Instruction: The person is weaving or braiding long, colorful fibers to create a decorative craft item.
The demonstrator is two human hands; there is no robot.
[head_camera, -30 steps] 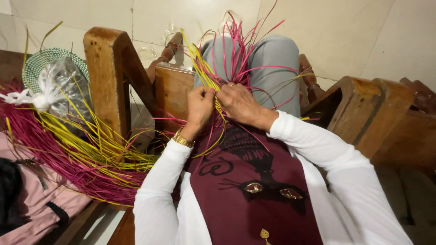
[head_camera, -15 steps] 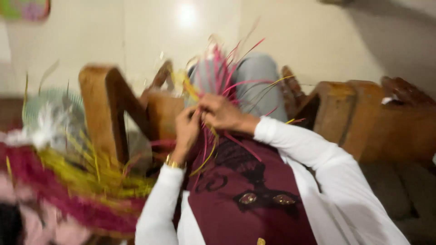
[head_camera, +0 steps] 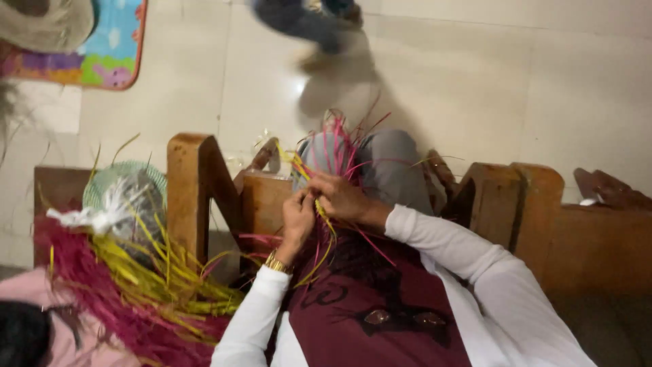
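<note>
At centre, over the lap: left hand and right hand side by side, touching, both working the weave of pink and yellow strips propped on the grey-trousered knee. Left fingers pinched together on a yellow strip running down between the hands; right fingers curled shut over the same bundle, fingertips hidden. Gold bracelet on the left wrist, white sleeves on both arms, maroon vest below. Loose pink strip ends fanning up and away from the weave, a few trailing down across the vest. Left of the hands, a brown wooden armrest, upright; beyond it, further left, a heap of strips, yellow over magenta, with a round green woven piece and white ribbon on top. Right, more wooden frame. Far, on the pale tiled floor: a colourful mat at left and a blurred passing person at top centre.
</note>
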